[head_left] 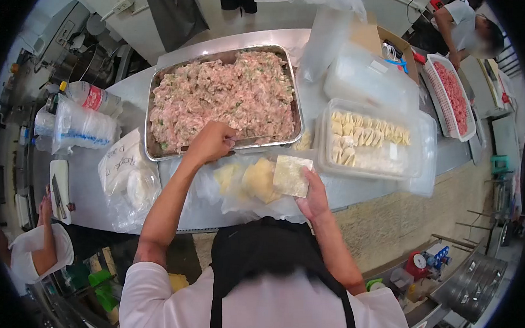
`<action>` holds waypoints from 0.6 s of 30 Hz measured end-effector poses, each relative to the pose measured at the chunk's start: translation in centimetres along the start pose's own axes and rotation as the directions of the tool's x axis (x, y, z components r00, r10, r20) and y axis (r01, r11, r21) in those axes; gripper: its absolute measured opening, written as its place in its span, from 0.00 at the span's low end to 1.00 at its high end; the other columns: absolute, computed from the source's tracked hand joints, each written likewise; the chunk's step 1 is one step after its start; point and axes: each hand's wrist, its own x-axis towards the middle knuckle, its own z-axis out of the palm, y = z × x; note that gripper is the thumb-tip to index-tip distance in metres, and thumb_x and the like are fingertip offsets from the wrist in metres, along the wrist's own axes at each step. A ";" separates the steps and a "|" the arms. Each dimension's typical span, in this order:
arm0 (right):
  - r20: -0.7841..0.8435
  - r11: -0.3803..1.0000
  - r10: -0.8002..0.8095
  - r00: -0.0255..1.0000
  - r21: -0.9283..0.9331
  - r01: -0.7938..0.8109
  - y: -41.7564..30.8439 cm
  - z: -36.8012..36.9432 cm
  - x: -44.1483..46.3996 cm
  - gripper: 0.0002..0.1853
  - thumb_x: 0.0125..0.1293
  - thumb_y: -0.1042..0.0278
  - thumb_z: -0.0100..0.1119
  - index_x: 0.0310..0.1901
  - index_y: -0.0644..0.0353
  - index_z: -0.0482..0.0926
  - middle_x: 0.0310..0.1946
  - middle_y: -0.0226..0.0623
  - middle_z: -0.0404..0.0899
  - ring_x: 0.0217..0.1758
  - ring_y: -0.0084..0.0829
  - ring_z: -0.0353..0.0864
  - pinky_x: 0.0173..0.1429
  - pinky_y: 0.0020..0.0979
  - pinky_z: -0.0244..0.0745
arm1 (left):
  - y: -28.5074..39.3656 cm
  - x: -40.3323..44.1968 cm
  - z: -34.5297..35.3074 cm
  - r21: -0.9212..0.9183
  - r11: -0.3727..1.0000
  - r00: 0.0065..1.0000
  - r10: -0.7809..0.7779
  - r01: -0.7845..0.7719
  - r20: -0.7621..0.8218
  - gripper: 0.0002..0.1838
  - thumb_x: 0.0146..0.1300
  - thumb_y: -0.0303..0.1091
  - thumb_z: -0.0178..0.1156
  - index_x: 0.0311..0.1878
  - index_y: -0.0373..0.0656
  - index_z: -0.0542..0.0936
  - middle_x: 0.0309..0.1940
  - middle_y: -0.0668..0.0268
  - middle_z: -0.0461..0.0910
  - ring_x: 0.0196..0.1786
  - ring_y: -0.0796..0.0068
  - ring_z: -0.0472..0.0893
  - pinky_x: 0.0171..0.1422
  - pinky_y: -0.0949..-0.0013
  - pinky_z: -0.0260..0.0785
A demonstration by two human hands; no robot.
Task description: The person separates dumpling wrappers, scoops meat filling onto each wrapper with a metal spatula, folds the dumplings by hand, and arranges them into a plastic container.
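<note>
My left hand [212,143] is closed around a thin, dark utensil [185,148] at the near rim of a metal tray [300,116]. Minced meat filling [221,98] flecked with green is heaped in that tray; the utensil's exact kind is hidden by my fingers. A square dumpling wrapper [292,175] rests flat on the fingers of my right hand [314,197], thumb at its edge. Just left of it, more wrappers [260,180] lie on clear plastic. To the right, folded dumplings [369,130] stand in rows inside a clear plastic box [362,166].
Lidded plastic containers [369,78] sit behind the dumpling box. Bottles [92,98], bagged cups [85,127] and a plastic bag [130,176] are at left. A white basket of meat [450,96] stands far right near another person [464,29]. A second person [39,248] is at lower left.
</note>
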 end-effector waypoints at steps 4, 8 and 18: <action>-0.070 0.975 -0.086 0.994 -0.211 0.070 1.0 -0.1 1.5 0.26 0.80 0.56 0.44 0.70 0.67 0.63 0.67 0.48 0.73 0.67 0.45 0.76 0.74 0.46 0.69 | -1.3 -0.4 -0.9 -0.444 0.837 0.945 -0.253 0.321 0.207 0.07 0.55 0.24 0.66 0.37 0.33 0.86 0.22 0.61 0.82 0.20 0.74 0.76 0.25 0.68 0.65; -0.038 0.999 -0.048 0.998 0.010 0.048 1.2 0.9 3.2 0.25 0.81 0.58 0.43 0.70 0.66 0.62 0.66 0.49 0.72 0.69 0.45 0.74 0.75 0.47 0.67 | 0.1 -3.0 -1.5 -0.662 0.713 0.972 -0.185 0.233 0.142 0.07 0.57 0.21 0.67 0.40 0.33 0.87 0.27 0.66 0.83 0.22 0.81 0.76 0.25 0.72 0.66; -0.308 0.964 -0.097 0.947 0.207 0.166 1.2 1.4 6.2 0.24 0.81 0.58 0.40 0.66 0.70 0.68 0.63 0.48 0.75 0.67 0.44 0.74 0.75 0.47 0.65 | 2.7 -8.6 0.6 -0.154 0.982 0.983 0.083 -0.108 -0.161 0.15 0.50 0.17 0.65 0.41 0.44 0.89 0.30 0.55 0.81 0.33 0.53 0.81 0.40 0.57 0.73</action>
